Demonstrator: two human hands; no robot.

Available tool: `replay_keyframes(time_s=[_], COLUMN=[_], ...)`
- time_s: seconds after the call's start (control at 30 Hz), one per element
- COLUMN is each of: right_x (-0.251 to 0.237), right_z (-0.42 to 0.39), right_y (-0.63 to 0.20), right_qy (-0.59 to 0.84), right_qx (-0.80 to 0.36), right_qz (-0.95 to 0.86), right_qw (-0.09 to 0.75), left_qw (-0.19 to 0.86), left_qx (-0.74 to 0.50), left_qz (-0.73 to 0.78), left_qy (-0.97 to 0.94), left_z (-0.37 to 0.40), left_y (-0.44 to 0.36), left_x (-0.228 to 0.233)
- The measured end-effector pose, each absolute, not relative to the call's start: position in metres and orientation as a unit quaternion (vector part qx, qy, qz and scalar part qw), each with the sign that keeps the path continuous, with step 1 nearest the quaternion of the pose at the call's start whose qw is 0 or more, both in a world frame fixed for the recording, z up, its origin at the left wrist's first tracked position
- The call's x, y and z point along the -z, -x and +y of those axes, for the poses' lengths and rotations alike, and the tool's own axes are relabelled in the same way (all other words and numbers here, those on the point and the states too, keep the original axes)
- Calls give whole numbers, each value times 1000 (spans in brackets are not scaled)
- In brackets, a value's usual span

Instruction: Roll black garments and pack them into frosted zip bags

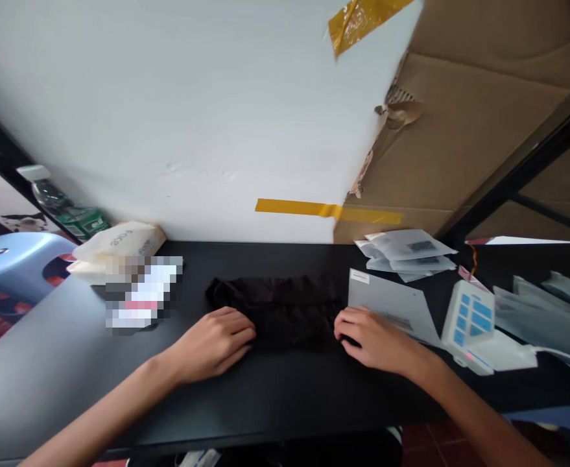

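A dark, wrinkled piece of black fabric (292,305), wider than it is deep, lies across the middle of the black table. Its exact kind does not show. My left hand (221,340) has its fingers curled on the fabric's left end. At the opposite end, my right hand (372,337) grips the edge between thumb and bent fingers. Under and behind that right hand lies a flat frosted plastic bag (394,295) with a small white label. The fabric's lower edge blends into the table.
Several frosted bags (411,250) lie at the back right, near a white device with blue buttons (474,314) and its cable. Tissue packs (119,243), a pixelated object (148,292) and a bottle (48,191) are left. A white panel (192,117) and cardboard (484,123) stand behind.
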State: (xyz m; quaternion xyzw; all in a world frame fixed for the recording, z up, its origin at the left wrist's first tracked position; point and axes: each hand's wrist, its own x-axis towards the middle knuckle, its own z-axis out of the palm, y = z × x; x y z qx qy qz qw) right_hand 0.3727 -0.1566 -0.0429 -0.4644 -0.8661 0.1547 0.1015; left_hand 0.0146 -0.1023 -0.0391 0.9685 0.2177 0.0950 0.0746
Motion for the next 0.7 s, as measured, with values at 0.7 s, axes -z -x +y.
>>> replay_keyframes(time_s=[0.7], right_x=[61], right_z=[-70], right_y=[-255], right_qy=[472], right_qx=[-27], right_qz=[-858], right_qw=[200], left_qw=[11], left_qx=[23], left_qz=[588], left_qy=[-809], left_z=[-15], left_y=[8], left_x=[44])
